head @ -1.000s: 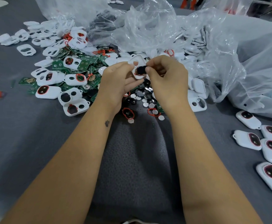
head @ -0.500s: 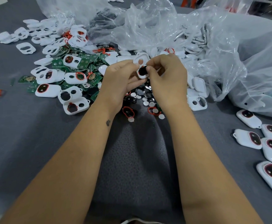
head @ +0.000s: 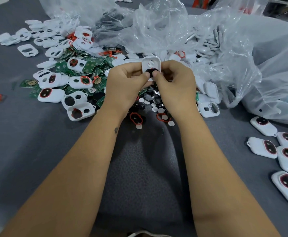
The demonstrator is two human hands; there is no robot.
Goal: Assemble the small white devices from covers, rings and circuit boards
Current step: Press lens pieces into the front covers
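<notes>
A grey cloth (head: 28,151) covers the whole work surface in front of me. Far and to the right, crumpled clear plastic bags (head: 242,57) spill white parts. To the left lies a wide heap of white covers (head: 54,52) mixed with green circuit boards (head: 91,65) and red rings (head: 86,80). On the near right, a row of finished white devices (head: 263,147) rests apart from the heap, each with a dark red-edged window.

My left hand (head: 122,84) and right hand (head: 175,86) meet in the middle, above a scatter of small round discs (head: 154,109) and two loose red rings. Between them I hold one white cover (head: 151,63) upright, its far end sticking up past my fingertips. Both sets of fingers are curled around it, and my two thumbs press side by side on a small black piece (head: 150,72) at the cover's near opening.
</notes>
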